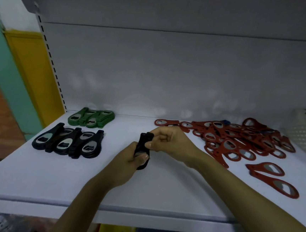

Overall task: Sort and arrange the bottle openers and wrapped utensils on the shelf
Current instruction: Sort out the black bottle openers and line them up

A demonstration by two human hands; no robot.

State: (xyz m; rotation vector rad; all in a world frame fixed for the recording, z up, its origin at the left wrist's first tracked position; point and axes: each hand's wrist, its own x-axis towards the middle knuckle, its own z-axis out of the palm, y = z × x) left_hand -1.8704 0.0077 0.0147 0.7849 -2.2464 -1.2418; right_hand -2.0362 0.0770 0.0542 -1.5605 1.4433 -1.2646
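White shelf [43, 181] under dim light: over its middle the left hand [125, 166] has its grip curled round the wide end of the held black openers [144, 144], and the right hand [171, 143] pinches their narrow end. Left of these lie sorted black openers [67, 143], with green openers [91, 117] farther back; a red pile [243, 137] sprawls to their right.

Shop, white slotted display shelf [42, 173], bottle openers [243, 139] heaped by colour
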